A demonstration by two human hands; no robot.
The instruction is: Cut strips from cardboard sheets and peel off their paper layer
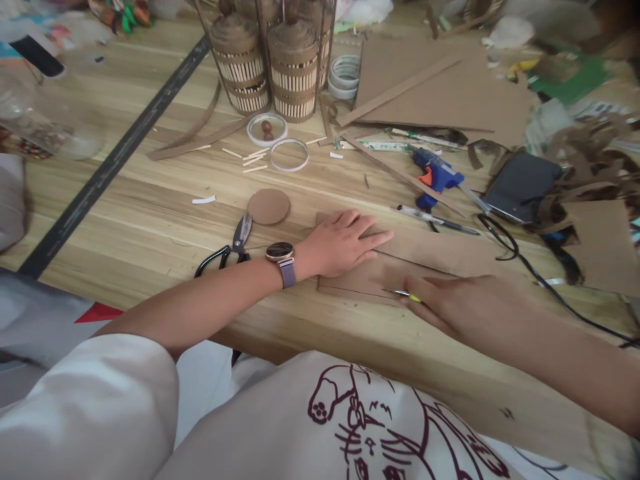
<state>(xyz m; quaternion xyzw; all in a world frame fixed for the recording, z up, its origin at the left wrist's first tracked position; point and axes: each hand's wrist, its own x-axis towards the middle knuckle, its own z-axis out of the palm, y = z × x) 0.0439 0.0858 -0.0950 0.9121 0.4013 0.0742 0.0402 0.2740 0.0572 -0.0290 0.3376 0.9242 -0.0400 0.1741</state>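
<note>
— Cardboard sheet [430,257] lies flat near the table's [150,220] front edge; why the left hand [343,243] on it?

— Pinning it, I'd say: palm down, fingers spread flat, gripping nothing.

— And the right hand [465,303]?

— Closed around a small yellow-tipped knife [406,294], blade low against the sheet, wrist angled inward. Scissors [230,247] and a cardboard disc [269,206] sit just left.

Left hand [345,243] flat, palm down, fingers spread; right hand [465,307] low, grip pinched, forearm angled inward
</note>
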